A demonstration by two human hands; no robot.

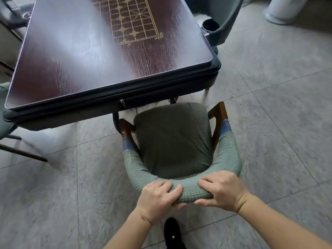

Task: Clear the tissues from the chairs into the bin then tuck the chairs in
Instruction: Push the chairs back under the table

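Dark wood-grain square table [71, 56] with a gold inlaid grid fills the upper left. At lower centre, left hand [158, 198] and right hand [222, 189] both grasp the curved back of a green fabric-covered chair [172, 141]. Black cylindrical bin [210, 25], contents hidden, upper right

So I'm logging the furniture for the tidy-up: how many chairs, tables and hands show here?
Chairs: 3, the gripped chair, one at the left edge, one behind the table
Tables: 1
Hands: 2, left hand and right hand
Total: 6
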